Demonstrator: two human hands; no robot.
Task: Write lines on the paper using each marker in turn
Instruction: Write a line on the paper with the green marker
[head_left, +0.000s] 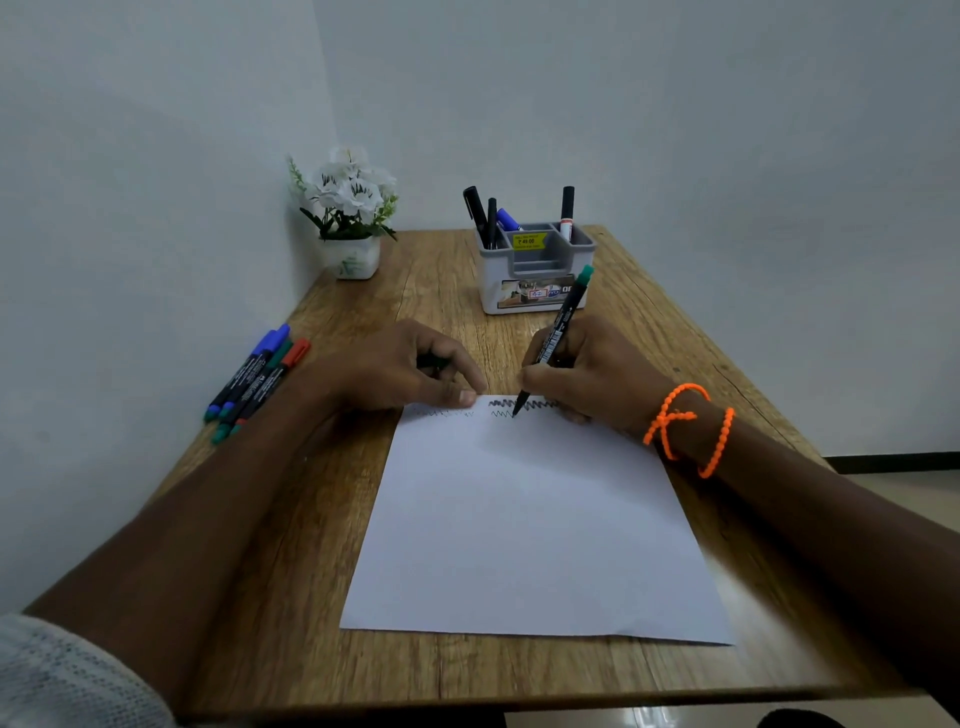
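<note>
A white sheet of paper lies on the wooden table. Zigzag lines run along its far edge. My right hand grips a black marker with a green end, its tip touching the paper at the second zigzag row. My left hand rests at the paper's far left corner, pressing it down with a fingertip; something dark, perhaps a cap, sits inside the curled fingers. Several capped markers, blue, green and red, lie side by side at the table's left.
A grey and white organiser at the back holds several more markers. A white flower pot stands in the back left corner. Walls close in on the left and behind. An orange bead band circles my right wrist.
</note>
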